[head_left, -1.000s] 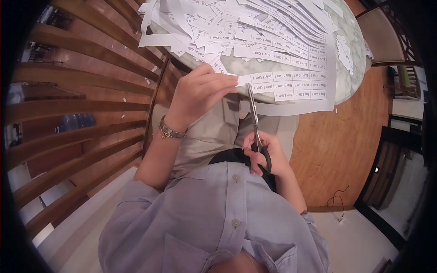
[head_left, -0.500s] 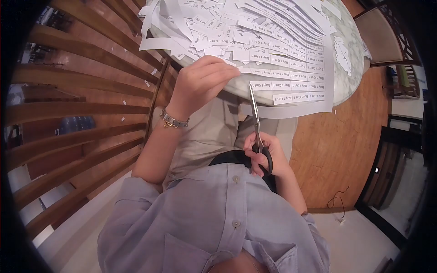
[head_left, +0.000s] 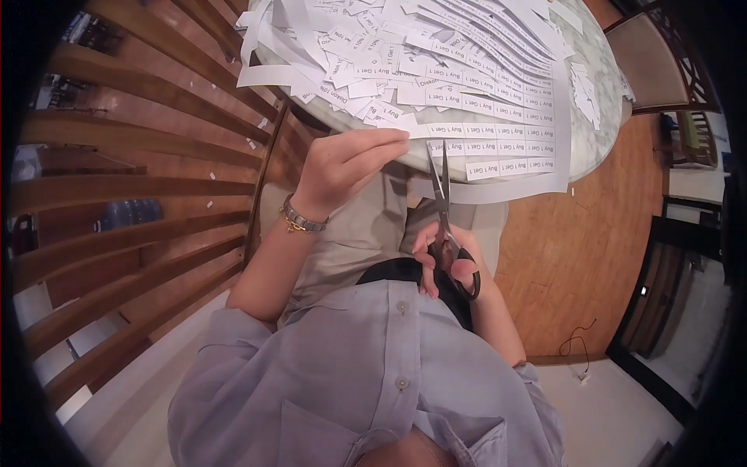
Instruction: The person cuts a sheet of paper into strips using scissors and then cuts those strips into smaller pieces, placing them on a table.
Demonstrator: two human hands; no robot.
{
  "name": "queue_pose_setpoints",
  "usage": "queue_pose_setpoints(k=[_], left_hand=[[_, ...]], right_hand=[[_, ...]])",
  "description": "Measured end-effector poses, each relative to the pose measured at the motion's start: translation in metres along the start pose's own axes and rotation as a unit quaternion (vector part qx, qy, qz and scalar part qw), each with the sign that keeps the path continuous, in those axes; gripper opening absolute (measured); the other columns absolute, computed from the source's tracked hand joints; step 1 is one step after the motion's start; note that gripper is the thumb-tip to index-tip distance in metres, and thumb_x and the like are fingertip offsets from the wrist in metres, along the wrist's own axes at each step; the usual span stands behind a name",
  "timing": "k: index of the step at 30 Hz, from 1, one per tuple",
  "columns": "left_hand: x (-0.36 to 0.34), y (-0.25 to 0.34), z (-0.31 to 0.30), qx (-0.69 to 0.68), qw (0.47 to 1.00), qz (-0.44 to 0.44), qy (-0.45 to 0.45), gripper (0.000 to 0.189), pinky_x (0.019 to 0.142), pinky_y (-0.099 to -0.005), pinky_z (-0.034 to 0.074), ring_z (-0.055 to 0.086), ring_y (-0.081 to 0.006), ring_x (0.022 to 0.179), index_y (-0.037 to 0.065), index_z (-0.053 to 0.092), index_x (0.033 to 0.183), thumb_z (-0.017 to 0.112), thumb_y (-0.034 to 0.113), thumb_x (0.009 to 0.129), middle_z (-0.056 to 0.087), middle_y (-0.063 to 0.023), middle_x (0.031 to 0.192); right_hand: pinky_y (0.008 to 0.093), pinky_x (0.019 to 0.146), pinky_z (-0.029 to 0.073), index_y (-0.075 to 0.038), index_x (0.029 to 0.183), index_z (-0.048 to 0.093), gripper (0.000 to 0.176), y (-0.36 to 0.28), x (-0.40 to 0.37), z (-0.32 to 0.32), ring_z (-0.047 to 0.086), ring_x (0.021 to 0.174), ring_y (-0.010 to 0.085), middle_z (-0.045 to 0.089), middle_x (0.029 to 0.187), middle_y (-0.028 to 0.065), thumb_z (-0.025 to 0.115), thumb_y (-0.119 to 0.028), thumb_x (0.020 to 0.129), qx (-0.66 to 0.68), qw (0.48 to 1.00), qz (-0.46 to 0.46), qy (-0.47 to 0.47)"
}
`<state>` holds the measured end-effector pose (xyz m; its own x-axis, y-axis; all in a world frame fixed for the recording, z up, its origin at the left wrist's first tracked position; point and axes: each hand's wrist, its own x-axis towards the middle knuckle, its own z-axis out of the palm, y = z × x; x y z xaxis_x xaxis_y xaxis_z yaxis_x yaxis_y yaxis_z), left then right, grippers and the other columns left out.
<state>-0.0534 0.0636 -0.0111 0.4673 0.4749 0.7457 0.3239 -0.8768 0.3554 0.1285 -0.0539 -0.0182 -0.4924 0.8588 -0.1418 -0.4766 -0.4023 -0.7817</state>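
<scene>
My left hand [head_left: 350,169], with a bracelet at its wrist, pinches the left end of a strip of the printed paper sheet [head_left: 482,131] at the table's near edge. The sheet is cut into long strips reading "Buy 1 Get 1", joined along its right side. In my right hand [head_left: 451,261] are black-handled scissors [head_left: 442,194]. Their blades are spread and point up at the left part of the lower strips. Many small cut paper slips [head_left: 362,50] lie in a heap beyond my left hand.
The marble table [head_left: 603,144] has a rounded edge. More paper scraps [head_left: 583,93] lie at its right. A slatted wooden bench back [head_left: 156,187] stands at left, a chair [head_left: 650,58] at upper right. A cable [head_left: 580,354] lies at lower right.
The scissor blades have spread apart. My left hand has moved slightly down, now with the strip's end at its fingertips. A few slips now lie just beyond it.
</scene>
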Motion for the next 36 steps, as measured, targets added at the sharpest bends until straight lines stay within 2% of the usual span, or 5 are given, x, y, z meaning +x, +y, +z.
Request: queue_pose_setpoints(k=[1,26,29,31,36], left_hand=[[0.0,0.001,0.0,-0.009,1.0,-0.011,-0.003,0.022,0.059,-0.0244,0.049,0.059,-0.0188,0.075,0.005,0.059,0.084,0.056,-0.001,0.064,0.06,-0.0047,0.087],[-0.005,0.006,0.003,-0.045,0.999,-0.029,-0.009,0.02,0.068,-0.0274,0.047,0.056,-0.0213,0.081,0.003,0.058,0.082,0.056,0.001,0.063,0.057,-0.0071,0.09],[-0.004,0.008,0.003,-0.039,0.999,-0.026,-0.006,0.02,0.064,-0.0258,0.049,0.058,-0.0204,0.075,-0.001,0.06,0.076,0.061,-0.007,0.057,0.059,-0.0107,0.084],[-0.006,0.007,0.003,-0.047,0.998,-0.032,-0.016,0.021,0.068,-0.0275,0.047,0.056,-0.0212,0.082,0.003,0.058,0.082,0.056,0.001,0.062,0.057,-0.0069,0.091],[-0.004,0.007,0.003,-0.048,0.998,-0.031,-0.016,0.02,0.068,-0.0275,0.047,0.056,-0.0212,0.081,0.003,0.058,0.082,0.056,0.0,0.062,0.057,-0.0069,0.09]], right_hand=[[0.0245,0.043,0.045,0.001,0.09,0.044,0.065,0.0,0.0,0.0,0.048,0.04,0.0101,0.038,0.06,0.0011,0.061,-0.054,0.062,-0.011,1.0,0.003,0.003],[0.0215,0.041,0.042,0.001,0.087,0.043,0.063,-0.013,0.037,-0.009,0.047,0.04,0.0095,0.039,0.061,0.0,0.059,-0.055,0.065,-0.071,0.997,-0.01,0.005],[0.0215,0.041,0.042,0.001,0.087,0.043,0.063,-0.013,0.038,-0.009,0.047,0.04,0.0096,0.039,0.061,0.0,0.059,-0.056,0.064,-0.075,0.997,-0.014,0.012],[0.0214,0.041,0.042,0.001,0.087,0.043,0.064,-0.014,0.039,-0.01,0.047,0.04,0.0096,0.039,0.061,0.0001,0.059,-0.056,0.064,-0.075,0.997,-0.015,0.002],[0.0214,0.041,0.042,0.001,0.087,0.043,0.064,-0.015,0.04,-0.01,0.047,0.04,0.0095,0.039,0.062,0.0003,0.059,-0.056,0.064,-0.075,0.997,-0.012,-0.002]])
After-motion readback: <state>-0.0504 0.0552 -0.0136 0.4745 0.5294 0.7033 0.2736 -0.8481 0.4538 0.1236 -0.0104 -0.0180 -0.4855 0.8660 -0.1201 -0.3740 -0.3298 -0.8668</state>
